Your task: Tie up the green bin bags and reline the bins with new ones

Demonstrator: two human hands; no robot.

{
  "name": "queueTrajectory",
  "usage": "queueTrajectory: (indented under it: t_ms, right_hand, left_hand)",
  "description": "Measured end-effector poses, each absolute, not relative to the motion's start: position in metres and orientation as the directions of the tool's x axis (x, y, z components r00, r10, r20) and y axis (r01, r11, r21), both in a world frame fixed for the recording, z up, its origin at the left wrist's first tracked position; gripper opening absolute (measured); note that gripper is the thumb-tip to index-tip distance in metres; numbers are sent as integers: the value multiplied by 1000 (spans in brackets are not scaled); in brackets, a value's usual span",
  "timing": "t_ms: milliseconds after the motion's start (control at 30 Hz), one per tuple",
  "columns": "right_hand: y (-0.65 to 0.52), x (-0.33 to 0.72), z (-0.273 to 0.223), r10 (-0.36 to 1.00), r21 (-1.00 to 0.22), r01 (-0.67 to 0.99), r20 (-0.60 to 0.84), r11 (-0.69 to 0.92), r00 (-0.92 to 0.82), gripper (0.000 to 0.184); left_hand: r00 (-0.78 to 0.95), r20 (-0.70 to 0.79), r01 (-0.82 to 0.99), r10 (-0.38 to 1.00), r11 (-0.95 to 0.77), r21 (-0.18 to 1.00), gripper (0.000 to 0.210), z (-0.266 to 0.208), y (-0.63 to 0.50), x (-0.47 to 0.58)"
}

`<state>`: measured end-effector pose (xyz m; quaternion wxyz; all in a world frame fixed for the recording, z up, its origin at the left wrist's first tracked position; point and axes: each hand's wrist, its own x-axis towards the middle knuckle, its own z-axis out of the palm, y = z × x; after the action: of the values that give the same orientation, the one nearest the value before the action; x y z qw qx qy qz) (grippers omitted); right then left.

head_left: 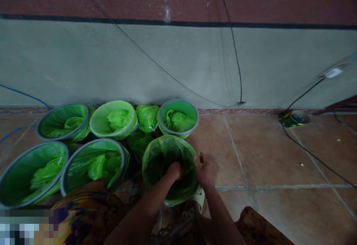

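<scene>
- Across the top of the view runs a wall (97, 59), reddish above and pale below, meeting a tiled floor (262, 148).
- Five other bins (178, 105) crowd the left and the wall side, each holding crumpled green plastic; a green bundle (147, 118) sits among those at the back.
- Nearest the person, before the feet, stands the green-lined bin (152, 154), its mouth facing up. The step in hand looks like settling the liner inside it; a next move would call for pressing the plastic against the wall while steadying the rim.
- The left hand (175, 170) reaches inside, fingers hidden, so whether it holds anything cannot be told. The right hand (205, 170) is bent at the right edge; its grip is unclear.
- A light shoe (199, 197) lies just beside the bin's base, and the neighbouring bins leave little room leftward.
- Well apart, a black-and-yellow object (294, 119) and a dark cable (235, 48) stay out of the way.
</scene>
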<state>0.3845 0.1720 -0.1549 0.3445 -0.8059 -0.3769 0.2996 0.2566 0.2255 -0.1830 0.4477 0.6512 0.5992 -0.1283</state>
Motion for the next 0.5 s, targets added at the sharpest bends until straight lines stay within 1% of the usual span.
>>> queueTrajectory:
  t_ms: [67, 133, 200, 233, 267, 300, 367, 433, 500]
  right_hand:
    - [190, 394, -146, 809, -788, 390, -218, -476, 546, 63]
    - [213, 401, -142, 840, -795, 413, -208, -444, 501, 63]
    - [234, 404, -144, 895, -798, 467, -190, -380, 404, 62]
    - [243, 404, -147, 921, -797, 498, -181, -342, 344, 61]
    - [249, 403, -151, 944, -794, 528, -171, -302, 282, 60]
    - [253, 403, -156, 962, -791, 554, -161, -260, 222, 57]
    - [255, 402, -167, 985, -786, 594, -129, -172, 116, 52]
    - [253, 402, -177, 994, -766, 633, -98, -112, 57, 47]
    - [249, 403, -184, 995, -730, 676, -91, -99, 47, 45]
  left_hand:
    - [96, -634, 869, 767, 245, 429, 31, -177, 232, 247]
    - [-24, -581, 817, 814, 350, 457, 53, -173, 242, 245]
    - [-47, -584, 794, 810, 385, 470, 73, -171, 255, 251]
    - [-34, -594, 800, 804, 378, 467, 77, -172, 262, 255]
    - [-18, -602, 809, 799, 365, 460, 77, -174, 269, 260]
    - [0, -607, 818, 795, 349, 457, 72, -177, 277, 265]
    - [35, -609, 825, 792, 321, 465, 54, -186, 290, 272]
    - [60, -618, 836, 784, 299, 460, 38, -196, 299, 275]
    - [78, -633, 852, 770, 279, 444, 32, -207, 303, 276]
